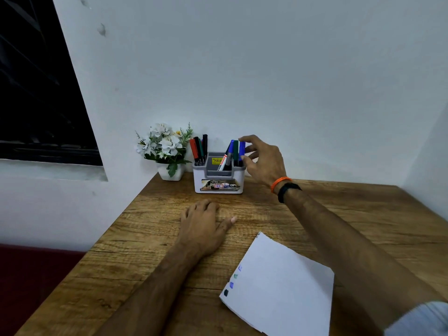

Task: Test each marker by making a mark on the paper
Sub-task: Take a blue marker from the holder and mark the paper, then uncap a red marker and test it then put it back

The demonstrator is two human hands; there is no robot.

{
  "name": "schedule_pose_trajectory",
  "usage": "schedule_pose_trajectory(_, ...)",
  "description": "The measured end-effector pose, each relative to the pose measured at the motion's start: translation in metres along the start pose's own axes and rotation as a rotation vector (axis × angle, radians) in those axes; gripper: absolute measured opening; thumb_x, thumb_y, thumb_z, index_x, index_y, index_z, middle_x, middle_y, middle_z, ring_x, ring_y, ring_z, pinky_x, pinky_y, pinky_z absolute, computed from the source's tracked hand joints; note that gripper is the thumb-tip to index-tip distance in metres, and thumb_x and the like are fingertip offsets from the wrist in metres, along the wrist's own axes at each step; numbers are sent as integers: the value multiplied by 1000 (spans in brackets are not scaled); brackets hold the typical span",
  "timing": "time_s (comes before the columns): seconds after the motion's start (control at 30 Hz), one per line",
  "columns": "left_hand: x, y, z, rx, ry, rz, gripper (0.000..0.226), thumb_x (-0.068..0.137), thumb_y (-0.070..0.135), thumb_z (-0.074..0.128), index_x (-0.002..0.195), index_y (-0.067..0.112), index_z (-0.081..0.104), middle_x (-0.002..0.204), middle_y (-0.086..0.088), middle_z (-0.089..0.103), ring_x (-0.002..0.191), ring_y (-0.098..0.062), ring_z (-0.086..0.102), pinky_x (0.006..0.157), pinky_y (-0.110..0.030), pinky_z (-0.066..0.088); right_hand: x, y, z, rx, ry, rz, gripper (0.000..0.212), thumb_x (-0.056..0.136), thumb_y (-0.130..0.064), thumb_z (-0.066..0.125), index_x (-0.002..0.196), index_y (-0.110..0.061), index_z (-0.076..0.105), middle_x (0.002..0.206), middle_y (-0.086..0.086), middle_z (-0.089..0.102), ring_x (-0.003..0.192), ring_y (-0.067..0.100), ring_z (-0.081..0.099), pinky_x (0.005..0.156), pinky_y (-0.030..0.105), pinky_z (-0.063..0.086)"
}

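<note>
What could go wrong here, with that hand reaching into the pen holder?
1. The right hand pinches a blue marker packed close to other markers in the holder; lifting it could drag a neighbour out or tip the holder.
2. The holder stands close to the flower pot, so a tip that way might knock it.
3. The paper lies loose, overhanging the table edge; the left hand isn't on it, so it could slide when marked.

Organizer (218, 177) label print illegible. Marker (242, 151) lower ends concealed inside compartments. Paper (286, 289) marks too small to identify.
</note>
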State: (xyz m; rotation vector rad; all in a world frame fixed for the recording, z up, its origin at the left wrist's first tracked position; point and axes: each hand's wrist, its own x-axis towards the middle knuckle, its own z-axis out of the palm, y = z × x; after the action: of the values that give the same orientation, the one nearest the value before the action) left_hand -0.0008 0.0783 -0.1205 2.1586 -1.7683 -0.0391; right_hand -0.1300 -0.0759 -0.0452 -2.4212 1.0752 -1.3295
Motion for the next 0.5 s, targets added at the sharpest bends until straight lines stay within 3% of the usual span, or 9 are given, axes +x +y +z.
schedule_pose_trajectory(0.1,-1,1,-2,-15,-13,1,69,89,70,32,139,23,43,148,2,39,137,-18,32,114,-45,22,1,-3,-3,-17,56,-49,51,83,-15,70,132,-25,57,118,2,66,91,11,62,79,30,55)
schedule_pose_trajectory(0.2,-1,-2,-7,-32,-28,-8,67,90,67,34,139,22,43,148,1,39,137,-19,33,114,-45,23,3,-13,-2,-4,134,-83,43,83,-15,70,124,-21,62,114,1,64,88,6,55,75,14,44)
schedule_pose_trajectory(0.37,0,-24,-21,62,9,-114,70,91,66,32,142,18,39,155,-4,30,143,-23,25,116,-47,19,3,-38,16,53,7,-98,24,84,-16,69,107,-17,67,90,-5,67,74,10,60,77,33,57)
schedule_pose_trajectory(0.5,-2,-40,-22,87,-5,-185,74,90,69,29,142,18,39,154,-7,30,141,-26,27,115,-48,19,11,-54,40,28,-142,-58,29,85,-18,68,114,-15,65,86,-7,66,79,13,63,82,39,57)
